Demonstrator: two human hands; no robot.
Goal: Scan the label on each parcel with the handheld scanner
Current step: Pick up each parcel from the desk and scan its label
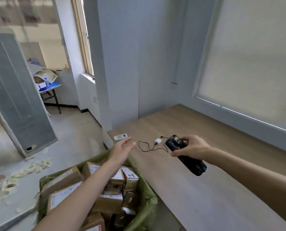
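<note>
Only two arms of the person show in the head view, entering from the lower edge. Both forearms are bare up to the frame's edge, with no sleeve, cuff or glove anywhere on them. The left hand (122,151) carries no ring, watch or band that can be seen, and its wrist is uncovered. The right hand (193,147) is likewise bare, its wrist unadorned. The fingernails are too small and blurred to describe. No clothing, torso or legs of the person appear.
</note>
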